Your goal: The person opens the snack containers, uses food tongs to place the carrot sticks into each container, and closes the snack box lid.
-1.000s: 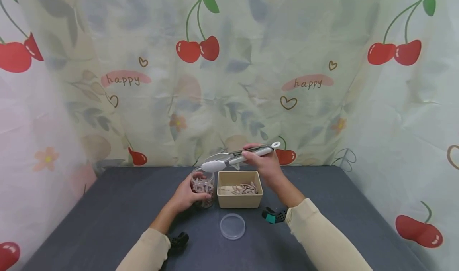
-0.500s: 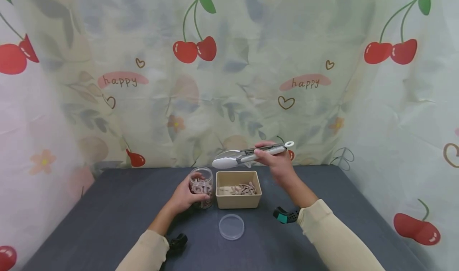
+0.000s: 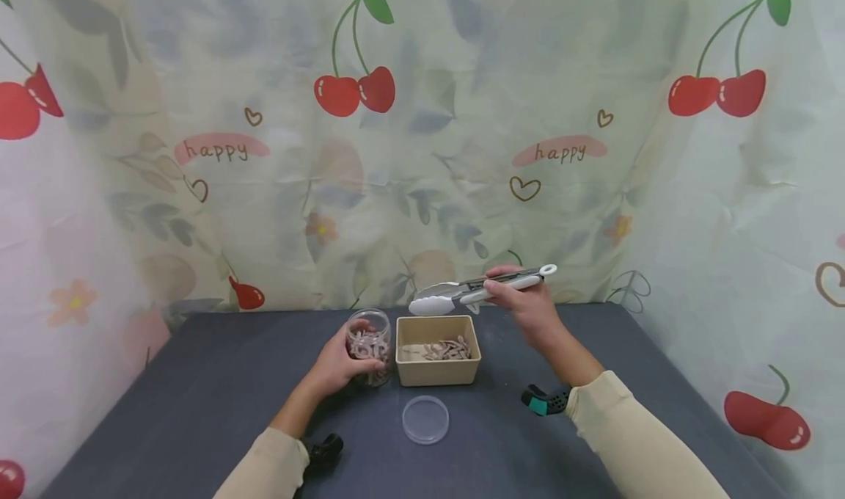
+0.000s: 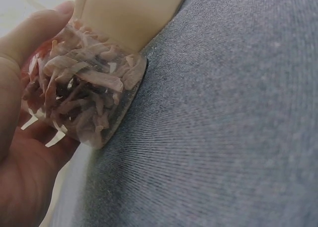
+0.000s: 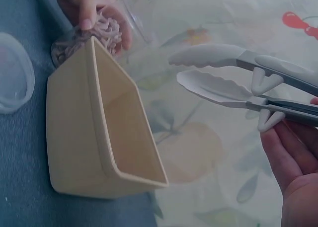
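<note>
"What's different from a second ago?"

"The tongs (image 3: 432, 306). Their tips no longer sit over the mouth of the clear jar (image 3: 379, 330); the right hand (image 3: 524, 307) has drawn them rightward, and they hang in the air near the back rim of the tan box (image 3: 439, 373). The jar and box stay put."

"Are the tongs carrying anything?"

"Nothing that I can see. In the right wrist view the tips stand slightly apart with only a gap between them. My judgement is that the work with the pale, pinkish strips (image 3: 450, 348) is between two pinches."

"And each grip?"

"The right grip is clamped on the tongs. The left hand (image 3: 338, 363) has its grip wrapped round the jar, which stands on the tabletop (image 3: 198, 396) just left of the box; whether they touch, I can't tell."

"Now count."

"One pair of tongs, one jar, one box, two hands. One round lid (image 3: 425, 420), lying flat in front of the box. The strips, in both jar and box, are too tangled to number."
</note>
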The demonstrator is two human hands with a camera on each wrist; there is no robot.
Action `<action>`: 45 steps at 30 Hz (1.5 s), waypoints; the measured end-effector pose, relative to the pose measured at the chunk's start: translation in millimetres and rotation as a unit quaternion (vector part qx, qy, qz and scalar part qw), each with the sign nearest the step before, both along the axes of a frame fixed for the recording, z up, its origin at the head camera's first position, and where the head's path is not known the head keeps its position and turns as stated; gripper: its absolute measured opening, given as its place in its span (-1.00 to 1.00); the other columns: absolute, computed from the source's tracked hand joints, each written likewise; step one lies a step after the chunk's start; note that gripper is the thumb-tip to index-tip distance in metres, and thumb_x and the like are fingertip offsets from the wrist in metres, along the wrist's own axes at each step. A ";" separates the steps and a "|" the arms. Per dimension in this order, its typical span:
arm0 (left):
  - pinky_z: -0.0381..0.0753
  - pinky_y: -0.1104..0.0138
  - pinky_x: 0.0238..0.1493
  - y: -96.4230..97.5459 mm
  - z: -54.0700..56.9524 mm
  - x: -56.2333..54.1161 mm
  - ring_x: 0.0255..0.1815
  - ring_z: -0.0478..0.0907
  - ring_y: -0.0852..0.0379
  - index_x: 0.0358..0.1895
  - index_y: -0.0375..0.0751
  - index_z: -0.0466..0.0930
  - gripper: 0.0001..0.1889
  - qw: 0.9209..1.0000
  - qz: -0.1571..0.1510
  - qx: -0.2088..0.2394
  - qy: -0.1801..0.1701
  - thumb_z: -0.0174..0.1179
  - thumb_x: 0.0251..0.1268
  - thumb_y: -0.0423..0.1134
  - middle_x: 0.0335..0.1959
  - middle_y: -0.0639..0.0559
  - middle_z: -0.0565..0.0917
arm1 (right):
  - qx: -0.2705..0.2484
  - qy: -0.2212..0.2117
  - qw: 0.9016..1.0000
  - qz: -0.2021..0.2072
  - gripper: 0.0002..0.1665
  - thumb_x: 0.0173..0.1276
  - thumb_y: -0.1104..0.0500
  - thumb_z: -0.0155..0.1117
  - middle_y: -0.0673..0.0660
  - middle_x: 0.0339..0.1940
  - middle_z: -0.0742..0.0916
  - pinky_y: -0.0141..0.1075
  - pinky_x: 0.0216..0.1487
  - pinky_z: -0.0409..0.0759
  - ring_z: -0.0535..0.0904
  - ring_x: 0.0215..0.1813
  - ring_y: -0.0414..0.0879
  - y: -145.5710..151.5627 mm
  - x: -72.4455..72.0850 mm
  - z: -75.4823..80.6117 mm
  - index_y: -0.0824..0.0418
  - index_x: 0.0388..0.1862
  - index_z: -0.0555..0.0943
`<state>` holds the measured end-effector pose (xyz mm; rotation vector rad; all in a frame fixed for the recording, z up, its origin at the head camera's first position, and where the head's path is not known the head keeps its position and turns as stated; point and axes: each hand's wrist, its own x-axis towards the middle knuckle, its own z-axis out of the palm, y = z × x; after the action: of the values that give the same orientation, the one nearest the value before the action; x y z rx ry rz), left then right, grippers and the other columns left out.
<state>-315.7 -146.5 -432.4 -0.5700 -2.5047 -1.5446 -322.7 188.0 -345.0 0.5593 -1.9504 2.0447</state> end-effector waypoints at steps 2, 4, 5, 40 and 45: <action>0.49 0.31 -0.15 -0.5 -0.7 -0.7 -0.12 0.52 0.05 0.24 -0.45 0.33 -0.24 1.000 0.000 -0.002 -0.001 0.52 -0.06 -0.37 0.12 -0.28 0.53 | 0.010 -0.002 1.000 -0.005 -0.62 0.29 0.36 0.33 0.12 -0.29 0.75 -0.26 -0.15 0.63 0.70 -0.23 -0.16 4.4 0.3 0.1 0.60 0.00 0.50; 0.49 0.30 -0.15 -1.5 -7.6 -6.6 -0.12 0.52 0.04 0.25 -0.42 0.33 -0.23 1.000 0.003 0.001 -0.002 0.53 -0.08 -0.37 0.13 -0.26 0.53 | 0.021 -0.001 1.000 -0.007 -0.60 0.29 0.35 0.34 0.11 -0.31 0.76 -0.27 -0.17 0.63 0.70 -0.25 -0.17 8.6 0.3 0.2 0.61 0.00 0.50; 0.50 0.29 -0.16 -2.1 -11.6 -10.0 -0.13 0.52 0.05 0.25 -0.41 0.33 -0.22 1.000 0.004 0.003 -0.002 0.54 -0.09 -0.37 0.13 -0.25 0.53 | 0.026 0.000 1.000 -0.008 -0.60 0.29 0.35 0.34 0.10 -0.32 0.77 -0.27 -0.17 0.63 0.70 -0.26 -0.17 10.6 0.1 0.2 0.61 0.00 0.50; 0.47 0.23 -0.10 0.8 4.2 4.9 -0.09 0.51 -0.01 0.23 -0.36 0.36 -0.27 1.000 0.017 -0.003 -0.005 0.52 -0.06 -0.37 0.13 -0.25 0.55 | 0.219 -0.044 0.974 0.028 -0.50 0.27 0.24 0.40 0.29 -0.07 0.64 -0.22 -0.10 0.54 0.59 -0.19 -0.09 33.4 -9.9 5.2 0.49 0.09 0.50; 0.47 0.25 -0.12 -0.9 -4.4 -2.9 -0.10 0.51 0.00 0.26 -0.40 0.34 -0.23 1.000 0.017 -0.007 -0.006 0.52 -0.06 -0.36 0.14 -0.24 0.54 | 0.230 -0.044 0.972 0.030 -0.49 0.31 0.25 0.35 0.27 -0.11 0.64 -0.16 -0.10 0.53 0.57 -0.21 -0.09 32.5 -11.4 6.5 0.52 0.12 0.46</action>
<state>-318.6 -147.4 -436.8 -0.5185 -2.5222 -1.5260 -334.1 220.5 -338.4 0.6362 -2.5081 1.6676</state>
